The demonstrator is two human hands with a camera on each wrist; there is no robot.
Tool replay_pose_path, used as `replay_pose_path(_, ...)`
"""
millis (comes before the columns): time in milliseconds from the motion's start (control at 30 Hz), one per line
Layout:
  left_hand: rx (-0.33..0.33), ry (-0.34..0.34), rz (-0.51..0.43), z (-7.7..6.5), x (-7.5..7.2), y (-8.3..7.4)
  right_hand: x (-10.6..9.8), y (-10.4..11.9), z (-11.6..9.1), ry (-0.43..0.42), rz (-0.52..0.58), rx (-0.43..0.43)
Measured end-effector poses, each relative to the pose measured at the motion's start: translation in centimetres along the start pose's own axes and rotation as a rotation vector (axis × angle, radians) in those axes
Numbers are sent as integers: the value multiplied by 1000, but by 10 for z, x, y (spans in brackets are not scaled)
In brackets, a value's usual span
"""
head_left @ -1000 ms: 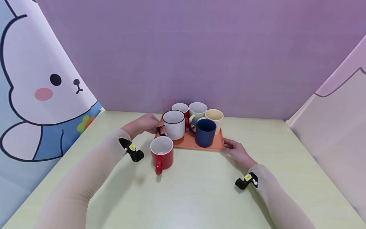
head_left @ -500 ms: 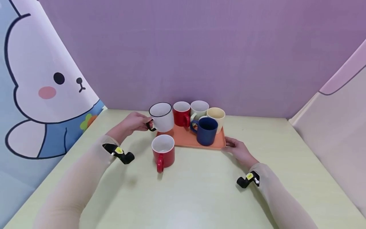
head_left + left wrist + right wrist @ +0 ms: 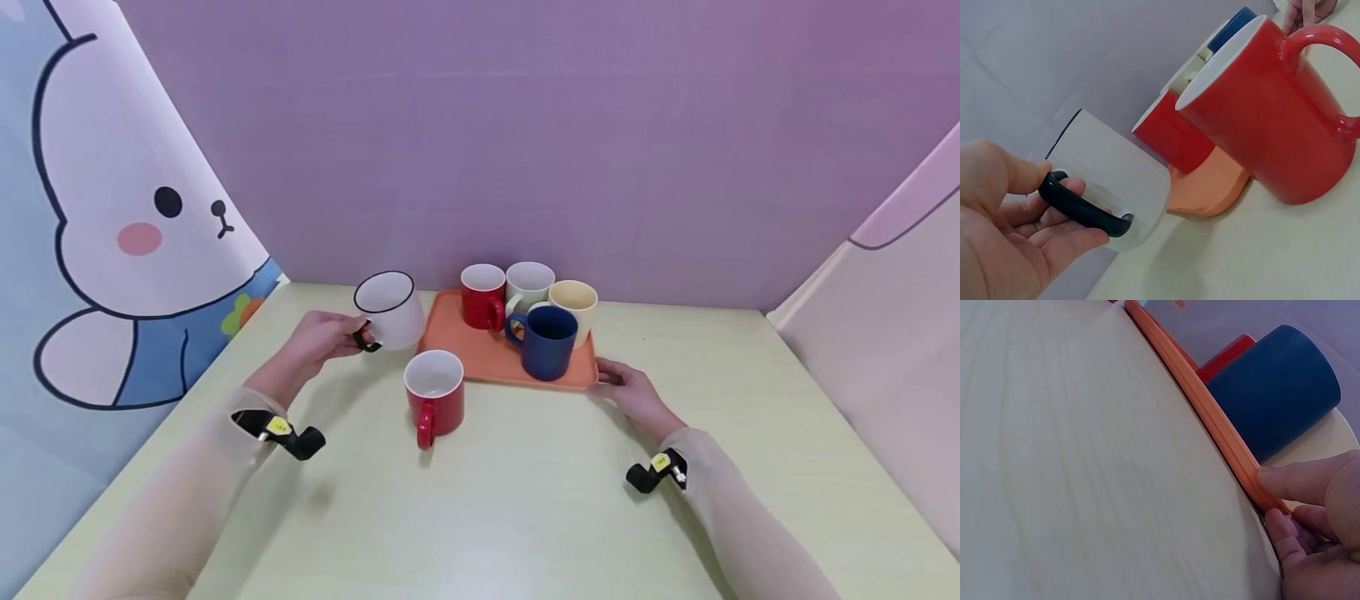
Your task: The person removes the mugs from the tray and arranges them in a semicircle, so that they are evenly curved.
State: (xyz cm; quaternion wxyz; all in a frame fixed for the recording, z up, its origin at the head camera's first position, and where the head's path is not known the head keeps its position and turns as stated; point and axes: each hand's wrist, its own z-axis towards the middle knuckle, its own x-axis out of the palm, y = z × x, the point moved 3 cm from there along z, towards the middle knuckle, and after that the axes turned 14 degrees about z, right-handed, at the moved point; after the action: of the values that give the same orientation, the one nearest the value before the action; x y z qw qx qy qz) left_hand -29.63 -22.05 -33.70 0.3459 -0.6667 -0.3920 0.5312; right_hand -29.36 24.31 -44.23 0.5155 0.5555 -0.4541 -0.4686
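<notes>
My left hand (image 3: 326, 340) grips the black handle (image 3: 1085, 209) of a white ribbed mug (image 3: 393, 312) with a black rim. The mug is held tilted over the table, just left of the orange tray (image 3: 491, 360). My right hand (image 3: 633, 396) pinches the tray's near right corner, thumb on the rim and fingers below it in the right wrist view. On the tray stand a red mug (image 3: 480, 304), a pale green mug (image 3: 529, 279), a cream mug (image 3: 581, 308) and a dark blue mug (image 3: 546, 346). Another red mug (image 3: 437, 400) stands on the table before the tray, handle toward me.
A purple backdrop (image 3: 480, 150) rises right behind the tray. Printed cloth with a cartoon animal (image 3: 112, 250) walls the left side, and a pale printed cloth (image 3: 885, 333) the right. The light wooden table (image 3: 510, 517) stretches in front.
My left hand has lifted the white mug off the tray's left side and carried it left, past the tray's edge. My right hand stays at the tray corner.
</notes>
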Motion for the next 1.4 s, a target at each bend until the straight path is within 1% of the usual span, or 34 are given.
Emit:
replay_pose_path(233, 36, -12, -10, -17, -5, 14, 1, -1, -1, 0, 4, 14)
replay_pose_path(300, 34, -20, -10, -23, -4, 18, 0, -2, 0, -1, -3, 15)
replay_pose_path(500, 42, -29, -57, -35, 1, 26, -1, -3, 2, -3, -5, 2)
replay_pose_path(733, 34, -35, -58, -45, 10, 32, -2, -1, 3, -2, -8, -5)
replay_pose_path(900, 28, -41, -57, -51, 16, 35, -1, -1, 3, 0, 7, 4)
replay_pose_path(1033, 36, -58, -62, -53, 19, 38, -1, 0, 3, 3, 11, 10)
replay_pose_path(1133, 24, -75, -68, -54, 22, 42, -2, 0, 3, 5, 8, 10)
replay_pose_path(1267, 27, -73, -72, -54, 27, 46, -2, 0, 3, 2, 11, 16)
replay_pose_path(1400, 47, -65, -61, -56, 32, 49, -2, -1, 2, 3, 12, 16)
